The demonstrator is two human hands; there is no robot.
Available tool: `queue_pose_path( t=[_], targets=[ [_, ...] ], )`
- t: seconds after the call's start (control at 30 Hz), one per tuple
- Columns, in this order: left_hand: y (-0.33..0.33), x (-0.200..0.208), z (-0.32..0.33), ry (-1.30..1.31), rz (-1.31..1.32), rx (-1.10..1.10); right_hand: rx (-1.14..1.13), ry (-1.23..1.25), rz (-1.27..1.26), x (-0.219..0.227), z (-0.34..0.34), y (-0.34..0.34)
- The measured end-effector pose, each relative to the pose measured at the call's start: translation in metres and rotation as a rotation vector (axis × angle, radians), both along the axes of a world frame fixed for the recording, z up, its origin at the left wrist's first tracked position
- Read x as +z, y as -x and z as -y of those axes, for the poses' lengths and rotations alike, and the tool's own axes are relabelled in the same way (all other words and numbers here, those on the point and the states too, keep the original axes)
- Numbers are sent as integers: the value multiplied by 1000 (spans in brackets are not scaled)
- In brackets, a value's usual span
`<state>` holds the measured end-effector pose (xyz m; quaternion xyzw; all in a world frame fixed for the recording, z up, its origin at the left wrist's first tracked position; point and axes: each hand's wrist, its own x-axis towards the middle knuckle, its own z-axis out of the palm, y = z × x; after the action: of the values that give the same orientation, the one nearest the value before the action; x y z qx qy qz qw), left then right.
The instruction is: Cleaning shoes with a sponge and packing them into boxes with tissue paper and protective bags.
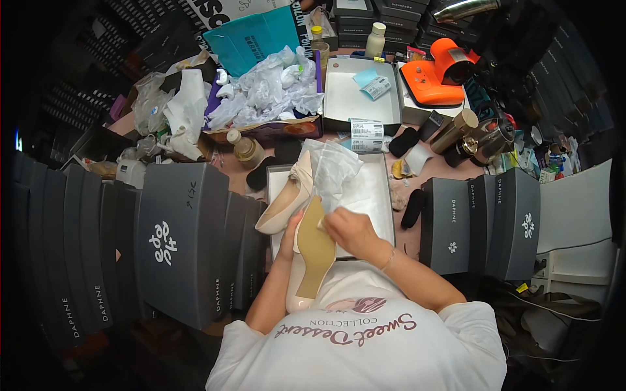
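My left hand (289,238) is closed around the side of a pale pink shoe (314,251), whose tan sole is turned up. My right hand (351,229) is curled beside the sole's right edge. A small whitish bit shows at its fingertips, too small to name. The matching shoe (285,203), with a bow-like knot at the toe, lies on the left side of an open white shoe box (385,202). Crumpled white tissue paper (332,167) is in the far part of that box.
Dark grey shoe boxes stand in rows at left (176,247) and right (450,225). Farther back are a carton of crumpled plastic (274,91), a white box lid (345,98), an orange device (437,78), a glass bottle (246,150) and black brushes (413,208).
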<state>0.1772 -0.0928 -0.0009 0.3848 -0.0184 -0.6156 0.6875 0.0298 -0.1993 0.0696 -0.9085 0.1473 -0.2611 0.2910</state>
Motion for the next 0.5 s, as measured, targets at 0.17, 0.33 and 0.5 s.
queue_pose_path(
  t=[0.17,0.33,0.5],
  targets=[
    [-15,8,3,160,147,-216,-70,-1738,366,-34,52,-12],
    [-27,-7,-2,88,34,-101,48,-2006,419,-47,53,-28],
    [-39,-37,-10,62,-47,21,74,-1701,135,-28,67,-78]
  ],
)
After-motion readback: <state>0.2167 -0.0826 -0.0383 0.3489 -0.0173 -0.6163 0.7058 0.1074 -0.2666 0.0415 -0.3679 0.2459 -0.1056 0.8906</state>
